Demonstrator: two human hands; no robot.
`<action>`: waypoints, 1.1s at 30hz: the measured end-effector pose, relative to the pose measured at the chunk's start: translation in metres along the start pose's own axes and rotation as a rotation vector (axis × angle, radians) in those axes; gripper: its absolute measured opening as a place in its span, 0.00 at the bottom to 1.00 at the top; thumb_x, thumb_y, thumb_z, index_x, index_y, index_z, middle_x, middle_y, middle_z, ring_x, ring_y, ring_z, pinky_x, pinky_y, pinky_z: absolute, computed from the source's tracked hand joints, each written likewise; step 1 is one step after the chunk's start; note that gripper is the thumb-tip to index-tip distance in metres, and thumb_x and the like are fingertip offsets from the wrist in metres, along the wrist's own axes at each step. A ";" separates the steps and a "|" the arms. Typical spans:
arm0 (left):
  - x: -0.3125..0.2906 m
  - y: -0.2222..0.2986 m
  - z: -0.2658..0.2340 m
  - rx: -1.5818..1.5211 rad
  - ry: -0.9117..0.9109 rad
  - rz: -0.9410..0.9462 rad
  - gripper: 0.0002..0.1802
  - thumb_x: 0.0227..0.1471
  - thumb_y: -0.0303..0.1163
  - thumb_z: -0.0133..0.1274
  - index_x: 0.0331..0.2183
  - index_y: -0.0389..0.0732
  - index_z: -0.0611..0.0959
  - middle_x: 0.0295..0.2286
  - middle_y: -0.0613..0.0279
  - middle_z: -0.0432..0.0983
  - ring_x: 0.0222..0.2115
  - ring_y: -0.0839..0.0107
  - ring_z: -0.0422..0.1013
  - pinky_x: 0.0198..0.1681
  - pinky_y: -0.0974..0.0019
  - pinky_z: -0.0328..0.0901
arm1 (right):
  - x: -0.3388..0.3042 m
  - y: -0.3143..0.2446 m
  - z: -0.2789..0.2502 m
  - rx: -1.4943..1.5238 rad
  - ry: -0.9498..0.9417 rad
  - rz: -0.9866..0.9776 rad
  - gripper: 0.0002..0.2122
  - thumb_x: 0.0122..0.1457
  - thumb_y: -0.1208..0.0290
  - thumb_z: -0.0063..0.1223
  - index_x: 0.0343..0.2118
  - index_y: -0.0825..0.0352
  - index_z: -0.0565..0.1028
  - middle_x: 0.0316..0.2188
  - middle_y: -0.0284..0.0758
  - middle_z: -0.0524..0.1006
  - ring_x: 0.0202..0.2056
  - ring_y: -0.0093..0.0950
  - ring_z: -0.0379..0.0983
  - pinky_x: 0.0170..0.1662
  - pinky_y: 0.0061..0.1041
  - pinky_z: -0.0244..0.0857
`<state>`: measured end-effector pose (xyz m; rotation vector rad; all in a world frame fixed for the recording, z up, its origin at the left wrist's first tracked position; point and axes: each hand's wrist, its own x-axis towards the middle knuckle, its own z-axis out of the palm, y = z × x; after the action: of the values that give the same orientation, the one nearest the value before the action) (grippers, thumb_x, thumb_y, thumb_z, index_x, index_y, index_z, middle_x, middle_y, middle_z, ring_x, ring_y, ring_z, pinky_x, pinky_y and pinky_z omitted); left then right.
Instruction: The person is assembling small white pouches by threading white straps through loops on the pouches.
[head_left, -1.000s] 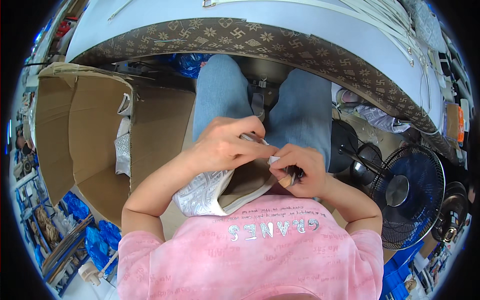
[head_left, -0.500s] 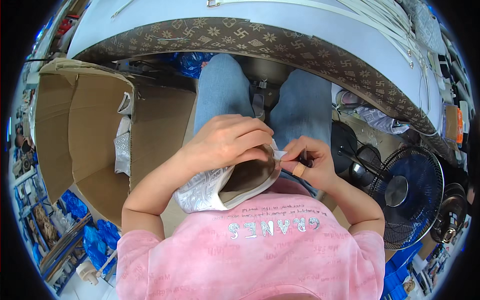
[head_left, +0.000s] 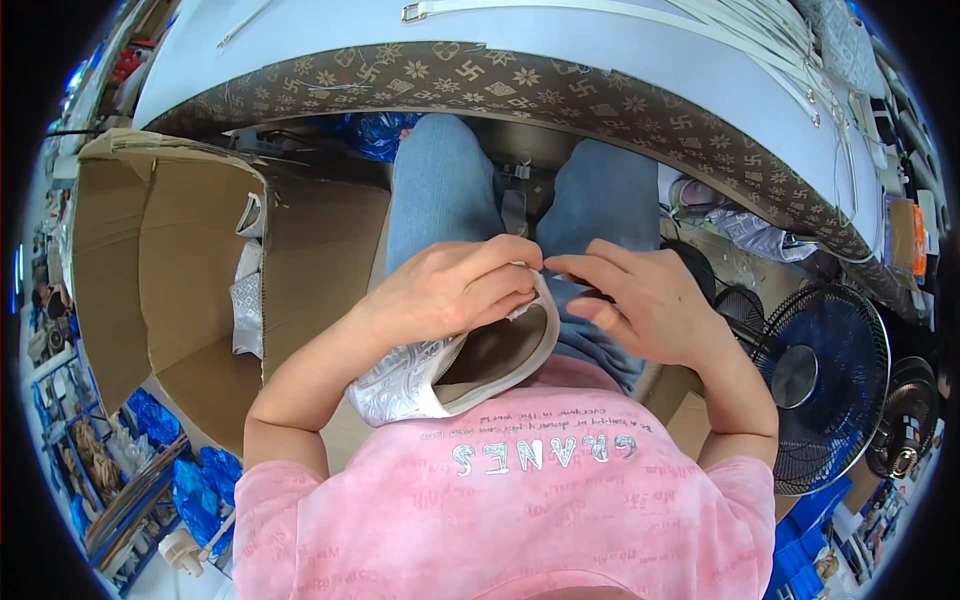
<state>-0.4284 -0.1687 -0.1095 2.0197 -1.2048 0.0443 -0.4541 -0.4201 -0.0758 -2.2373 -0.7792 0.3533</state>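
A white and silver patterned pouch (head_left: 395, 382) lies tilted against my lap, its zippered mouth gaping toward me and showing a brown lining. My left hand (head_left: 450, 285) is closed on the far part of its rim, thumb and fingers pinched together. Close to those fingertips is my right hand (head_left: 645, 300), index finger stretched toward the left one and thumb bent below. Something dark shows between the right fingers, mostly hidden, so its kind cannot be made out. The right hand appears apart from the pouch's rim.
An open cardboard box (head_left: 200, 270) stands at my left with silver patterned pieces (head_left: 247, 315) inside. Ahead curves a white-topped table (head_left: 330, 25) with a patterned brown edge, bearing white straps (head_left: 590, 8). A black fan (head_left: 800, 375) stands close to my right elbow.
My right hand has moved up and turned, its back now facing up, and has left the pouch's rim. The left hand still grips the pouch, its fingertips now drawn closer together.
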 end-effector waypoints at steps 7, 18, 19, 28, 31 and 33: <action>-0.002 0.001 -0.002 0.034 -0.015 0.001 0.12 0.44 0.26 0.65 0.31 0.38 0.78 0.38 0.59 0.75 0.30 0.63 0.76 0.28 0.65 0.73 | 0.011 -0.004 0.001 -0.351 -0.057 -0.121 0.13 0.56 0.62 0.59 0.40 0.62 0.77 0.25 0.29 0.73 0.26 0.29 0.75 0.25 0.31 0.66; 0.001 0.004 -0.050 -0.184 0.009 -0.429 0.12 0.44 0.22 0.64 0.32 0.39 0.79 0.36 0.57 0.75 0.34 0.62 0.74 0.36 0.64 0.69 | 0.021 -0.005 0.031 0.250 -0.001 0.149 0.11 0.52 0.69 0.64 0.37 0.66 0.77 0.25 0.33 0.75 0.22 0.26 0.73 0.25 0.22 0.66; -0.001 0.003 -0.058 -0.102 0.049 -0.358 0.11 0.43 0.22 0.65 0.31 0.40 0.79 0.37 0.58 0.74 0.33 0.61 0.74 0.36 0.63 0.68 | 0.024 -0.011 0.037 0.240 0.138 0.096 0.12 0.51 0.71 0.65 0.38 0.66 0.77 0.25 0.33 0.75 0.21 0.26 0.73 0.25 0.21 0.66; -0.006 0.015 -0.065 -0.045 0.199 -0.257 0.19 0.38 0.26 0.71 0.35 0.39 0.80 0.35 0.58 0.75 0.36 0.60 0.72 0.39 0.63 0.68 | 0.057 0.007 0.042 -0.124 0.748 -0.498 0.20 0.43 0.81 0.65 0.43 0.70 0.77 0.26 0.33 0.78 0.20 0.24 0.74 0.22 0.21 0.67; -0.003 0.020 -0.048 0.066 0.317 -0.266 0.18 0.38 0.27 0.70 0.35 0.39 0.81 0.36 0.58 0.74 0.36 0.59 0.72 0.39 0.61 0.68 | 0.056 0.010 0.045 -0.158 0.704 -0.523 0.21 0.42 0.81 0.65 0.44 0.70 0.77 0.26 0.33 0.78 0.21 0.24 0.75 0.23 0.21 0.67; -0.003 0.020 -0.041 0.120 0.382 -0.271 0.18 0.38 0.27 0.70 0.34 0.40 0.82 0.37 0.58 0.73 0.36 0.58 0.71 0.38 0.60 0.68 | 0.054 0.009 0.047 -0.153 0.672 -0.504 0.22 0.41 0.81 0.65 0.44 0.70 0.77 0.26 0.33 0.78 0.22 0.24 0.76 0.23 0.22 0.68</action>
<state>-0.4318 -0.1462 -0.0696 2.1392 -0.6994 0.3594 -0.4298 -0.3652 -0.1159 -1.9980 -0.9608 -0.6833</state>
